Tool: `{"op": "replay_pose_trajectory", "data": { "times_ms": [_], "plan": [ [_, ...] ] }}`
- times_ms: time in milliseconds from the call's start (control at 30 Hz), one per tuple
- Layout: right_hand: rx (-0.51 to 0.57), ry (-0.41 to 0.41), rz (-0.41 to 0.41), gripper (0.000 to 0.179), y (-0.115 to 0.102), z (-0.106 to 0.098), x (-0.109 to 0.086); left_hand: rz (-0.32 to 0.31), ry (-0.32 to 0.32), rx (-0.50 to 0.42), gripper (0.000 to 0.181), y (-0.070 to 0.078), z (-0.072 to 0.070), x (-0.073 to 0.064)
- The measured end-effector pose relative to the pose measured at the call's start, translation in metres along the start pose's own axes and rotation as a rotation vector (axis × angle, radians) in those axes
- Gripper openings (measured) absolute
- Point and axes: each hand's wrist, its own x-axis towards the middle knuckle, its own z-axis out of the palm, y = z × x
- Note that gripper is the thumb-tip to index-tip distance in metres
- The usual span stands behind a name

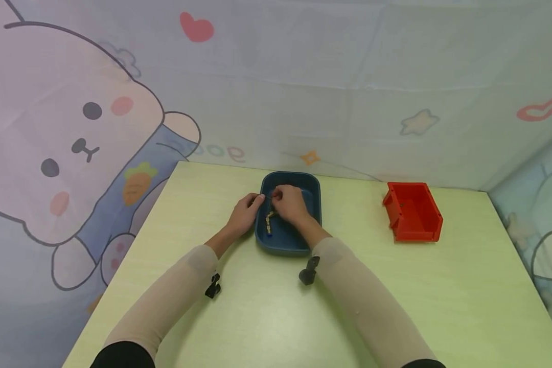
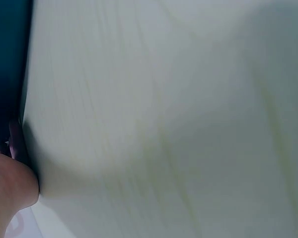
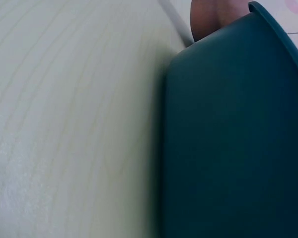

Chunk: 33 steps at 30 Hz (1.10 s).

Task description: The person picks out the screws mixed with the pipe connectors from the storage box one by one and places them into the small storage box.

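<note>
A dark blue tray point(image 1: 285, 250) stands near the table's back edge. At its left rim, my left hand point(image 1: 245, 213) holds the edge, thumb on top and other fingers outside. The left wrist view shows part of this hand point(image 2: 12, 183) beside the tray wall point(image 2: 7, 59). My right hand point(image 1: 291, 204) reaches inside the tray, fingertips pinched around something small and thin, mostly hidden. Just below those fingertips lies a brass-coloured fitting point(image 1: 269, 223) with a blue end. In the right wrist view, the tray's outer wall point(image 3: 233, 139) fills the right side.
A red open-front bin point(image 1: 418, 236) sits on the table's right part, with a tiny dark piece inside. The pale yellow table point(image 1: 257, 317) meets a printed cloth point(image 1: 349, 102) at the back. Black wrist cameras point(image 1: 309, 271) hang under both sleeves.
</note>
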Motion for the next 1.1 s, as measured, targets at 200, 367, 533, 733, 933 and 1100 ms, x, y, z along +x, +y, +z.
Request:
{"op": "replay_pose_trajectory", "data": {
  "times_ms": [200, 367, 533, 733, 933, 1100],
  "plan": [
    [0.074, 0.021, 0.036, 0.010, -0.002, -0.008, -0.002, -0.012, -0.002, -0.012, 0.053, -0.001, 0.000, 0.002],
    [0.116, 0.026, 0.056, 0.009, -0.004, -0.014, -0.004, -0.020, -0.008, -0.015, 0.054, -0.002, 0.000, 0.002],
    [0.143, 0.041, 0.046, 0.007, -0.004, -0.022, -0.006, -0.021, -0.009, -0.013, 0.055, -0.001, 0.000, 0.001],
    [0.127, 0.038, -0.025, 0.007, -0.005, -0.036, -0.010, -0.023, -0.006, -0.005, 0.056, -0.001, 0.001, 0.001],
    [0.090, 0.014, -0.042, 0.019, -0.007, -0.049, -0.017, -0.024, -0.005, -0.004, 0.055, -0.002, 0.001, 0.001],
    [0.063, 0.013, -0.098, 0.016, -0.006, -0.056, -0.020, -0.022, -0.003, -0.002, 0.054, -0.002, 0.001, 0.001]
  ]
}}
